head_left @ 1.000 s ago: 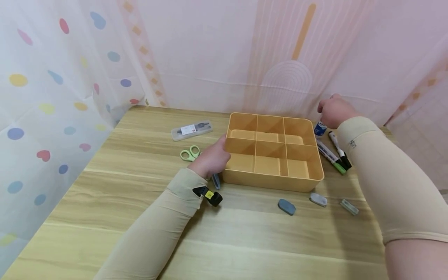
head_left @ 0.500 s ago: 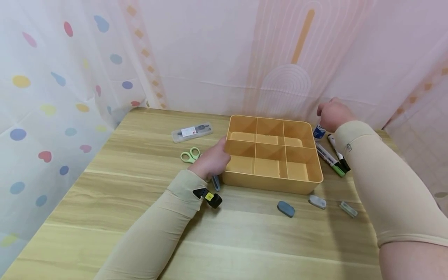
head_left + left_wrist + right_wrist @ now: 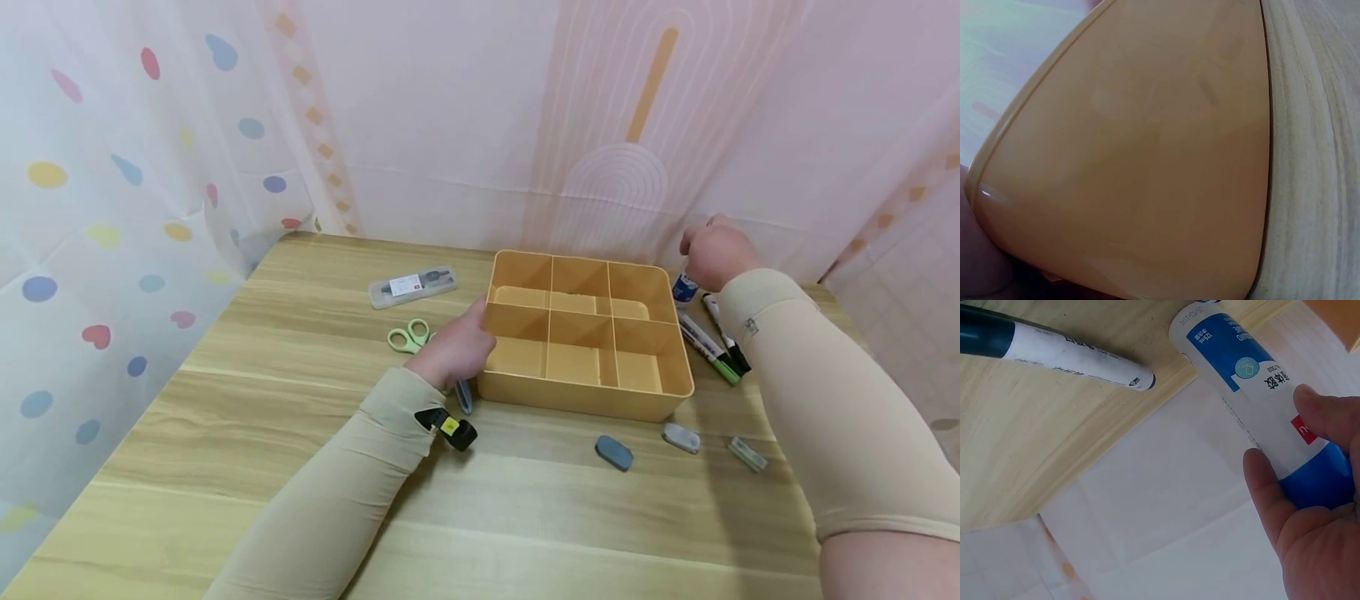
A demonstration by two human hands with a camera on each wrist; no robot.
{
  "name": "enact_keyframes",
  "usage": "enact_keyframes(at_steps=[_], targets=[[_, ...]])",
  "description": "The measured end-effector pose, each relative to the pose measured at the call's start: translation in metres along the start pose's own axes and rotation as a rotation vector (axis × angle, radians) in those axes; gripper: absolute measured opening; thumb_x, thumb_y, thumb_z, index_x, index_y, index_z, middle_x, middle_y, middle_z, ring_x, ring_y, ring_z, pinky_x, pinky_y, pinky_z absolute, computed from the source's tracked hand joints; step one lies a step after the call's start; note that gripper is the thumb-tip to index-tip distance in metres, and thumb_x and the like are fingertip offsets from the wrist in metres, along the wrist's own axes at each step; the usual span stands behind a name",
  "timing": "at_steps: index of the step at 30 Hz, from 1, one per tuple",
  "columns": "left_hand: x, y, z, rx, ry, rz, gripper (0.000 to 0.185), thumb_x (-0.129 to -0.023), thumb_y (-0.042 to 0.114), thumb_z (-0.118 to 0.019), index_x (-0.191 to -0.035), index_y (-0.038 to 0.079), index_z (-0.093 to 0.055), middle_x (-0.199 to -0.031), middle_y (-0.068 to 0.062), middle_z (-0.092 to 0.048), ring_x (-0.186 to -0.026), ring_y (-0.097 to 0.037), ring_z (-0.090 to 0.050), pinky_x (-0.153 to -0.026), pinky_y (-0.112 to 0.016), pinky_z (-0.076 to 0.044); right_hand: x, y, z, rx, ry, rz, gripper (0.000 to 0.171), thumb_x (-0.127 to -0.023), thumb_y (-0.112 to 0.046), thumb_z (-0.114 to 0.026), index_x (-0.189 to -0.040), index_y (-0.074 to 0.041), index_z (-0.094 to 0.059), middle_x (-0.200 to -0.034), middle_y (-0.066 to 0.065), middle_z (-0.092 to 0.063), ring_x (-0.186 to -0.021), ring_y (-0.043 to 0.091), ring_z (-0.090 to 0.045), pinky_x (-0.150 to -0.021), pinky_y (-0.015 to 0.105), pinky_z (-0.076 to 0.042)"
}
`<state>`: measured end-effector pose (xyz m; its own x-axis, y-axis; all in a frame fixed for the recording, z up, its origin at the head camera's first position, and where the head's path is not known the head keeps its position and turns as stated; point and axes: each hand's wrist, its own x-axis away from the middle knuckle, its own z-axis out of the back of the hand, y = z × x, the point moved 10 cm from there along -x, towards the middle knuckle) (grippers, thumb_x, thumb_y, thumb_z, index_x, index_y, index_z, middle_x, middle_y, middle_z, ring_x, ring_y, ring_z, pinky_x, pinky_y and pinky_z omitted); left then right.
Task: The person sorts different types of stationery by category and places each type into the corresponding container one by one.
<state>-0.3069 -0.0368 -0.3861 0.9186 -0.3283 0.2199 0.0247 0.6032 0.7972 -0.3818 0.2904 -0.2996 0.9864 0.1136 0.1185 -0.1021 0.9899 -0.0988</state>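
An orange storage box [image 3: 585, 396] with several compartments stands on the table. My left hand [image 3: 457, 344] grips its left side; in the left wrist view the box wall [image 3: 1147, 144] fills most of the picture, with part of the hand at the rim. Beyond the box's right back corner, my right hand [image 3: 718, 254] holds a glue bottle [image 3: 1250, 381], white and blue with a red logo. Thumb and a finger lie on either side of it in the right wrist view. The bottle's lower part [image 3: 684, 287] shows below the hand in the head view.
Markers [image 3: 708, 350] lie right of the box, one [image 3: 1079, 359] near the bottle. In front are a blue-grey eraser [image 3: 614, 452], a pale one [image 3: 681, 437] and a small greenish block [image 3: 747, 454]. Green scissors [image 3: 408, 336] and a compass case [image 3: 412, 287] lie left. Curtains border the table.
Both hands keep their places at the box and the glue bottle. The head view shifts slightly, so the table and its things sit a little lower in the picture.
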Motion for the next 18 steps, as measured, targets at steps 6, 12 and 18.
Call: enact_keyframes(at_steps=[6,12,18], targets=[[-0.002,0.0,-0.003,0.026,-0.011,-0.012,0.068,-0.103,0.007,-0.04,-0.168,0.019,-0.022,-0.16,-0.016,-0.048,-0.143,-0.039,-0.048,-0.122,-0.061,-0.035,0.002,0.002,0.0,-0.008,0.01,0.001,0.038,-0.091,0.001,-0.054,-0.127,0.012,-0.061,-0.124,0.034,-0.051,-0.109,0.045,-0.054,-0.101,0.059,-0.049],[-0.003,-0.002,-0.003,0.012,-0.016,0.006,0.068,-0.104,0.009,-0.039,-0.169,0.022,-0.021,-0.161,-0.016,-0.048,-0.142,-0.039,-0.049,-0.121,-0.062,-0.036,0.003,0.0,0.0,0.004,0.012,0.011,0.037,-0.094,-0.001,-0.056,-0.128,0.012,-0.062,-0.122,0.034,-0.054,-0.11,0.046,-0.056,-0.102,0.06,-0.049],[-0.002,-0.002,-0.002,0.011,-0.008,0.011,0.071,-0.103,0.009,-0.039,-0.17,0.024,-0.018,-0.163,-0.015,-0.046,-0.143,-0.039,-0.048,-0.122,-0.061,-0.035,0.007,0.0,0.014,-0.005,0.08,0.005,0.036,-0.098,-0.003,-0.054,-0.129,0.012,-0.061,-0.12,0.035,-0.054,-0.108,0.046,-0.053,-0.096,0.06,-0.052]])
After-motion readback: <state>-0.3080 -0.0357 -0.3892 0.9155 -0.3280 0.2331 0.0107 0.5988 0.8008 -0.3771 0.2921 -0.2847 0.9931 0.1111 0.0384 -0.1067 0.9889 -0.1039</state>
